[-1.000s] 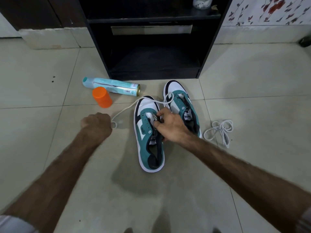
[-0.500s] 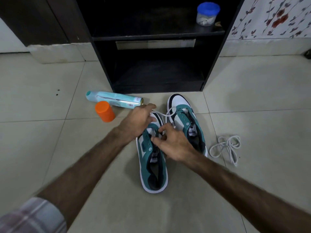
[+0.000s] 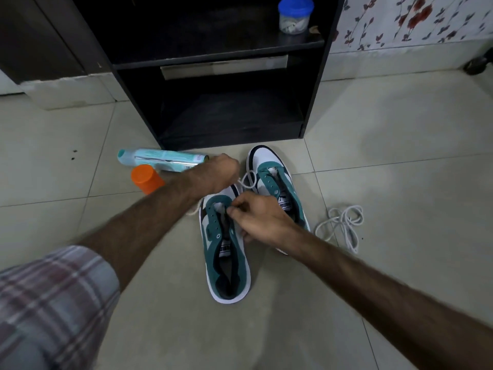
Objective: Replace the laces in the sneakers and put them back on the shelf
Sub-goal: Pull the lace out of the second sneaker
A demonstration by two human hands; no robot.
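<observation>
Two sneakers sat side by side on the smooth, pale floor tiles, right in front of a black shelf. Each shoe was long and rounded — soft green on the sides, white at the toe and sole, dark inside. The near sneaker pointed its toe up toward the shelf and its heel back toward the person. The far sneaker pointed the same way, its toe almost touching the shelf's bottom edge.

The left hand was curled into a fist around a thin white lace and held it just above the near shoe's toe. The lace made a small loop between the two shoes. The right hand pinched something small at the holes of the near sneaker; what it was could not be seen.

A second white lace lay in a loose, curly pile on the tiles to the right of the shoes.

On the left lay a long, round, light blue spray can on its side, with an orange cap beside it. Up on the shelf stood a small clear jar with a blue lid — white bits were inside it. A checked sleeve covered the left arm.
</observation>
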